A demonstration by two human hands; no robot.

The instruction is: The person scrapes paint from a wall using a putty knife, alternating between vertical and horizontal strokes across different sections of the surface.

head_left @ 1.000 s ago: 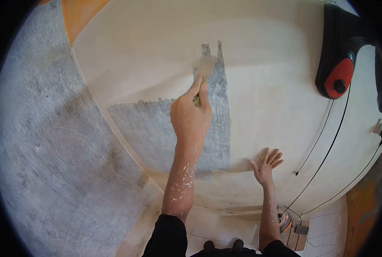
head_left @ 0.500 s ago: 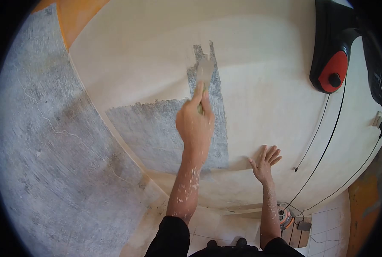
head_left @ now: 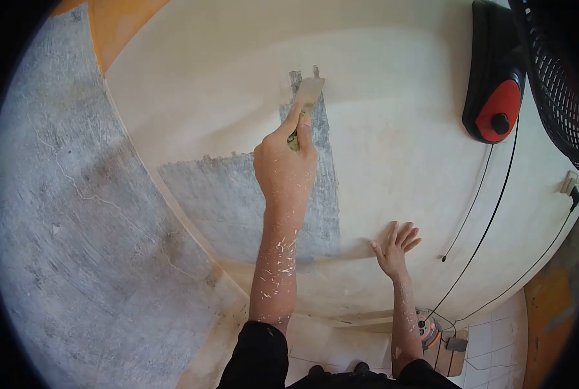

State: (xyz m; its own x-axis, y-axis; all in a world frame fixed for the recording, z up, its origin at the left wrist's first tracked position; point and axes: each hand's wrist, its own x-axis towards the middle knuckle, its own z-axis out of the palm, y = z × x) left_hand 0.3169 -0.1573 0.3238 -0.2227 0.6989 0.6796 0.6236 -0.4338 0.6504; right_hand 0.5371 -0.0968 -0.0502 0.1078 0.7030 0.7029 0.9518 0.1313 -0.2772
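Cream wall [head_left: 399, 123] bears splayed right hand [head_left: 393, 251]; left hand [head_left: 284, 170] grips scraper [head_left: 308, 93].

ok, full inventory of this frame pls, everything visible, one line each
scraper: 1, pale blade, against the wall at the top of the bare patch
bare patch: 1, grey, mid wall, around the left hand
wall: 1, cream, straight ahead
side wall: 1, grey, left
fan: 1, black with red knob, upper right
cables: at least 2, black, hanging below the fan
floor tiles: white, bottom right
left hand: 1, paint-flecked, shut on the scraper handle
right hand: 1, open, flat on the wall
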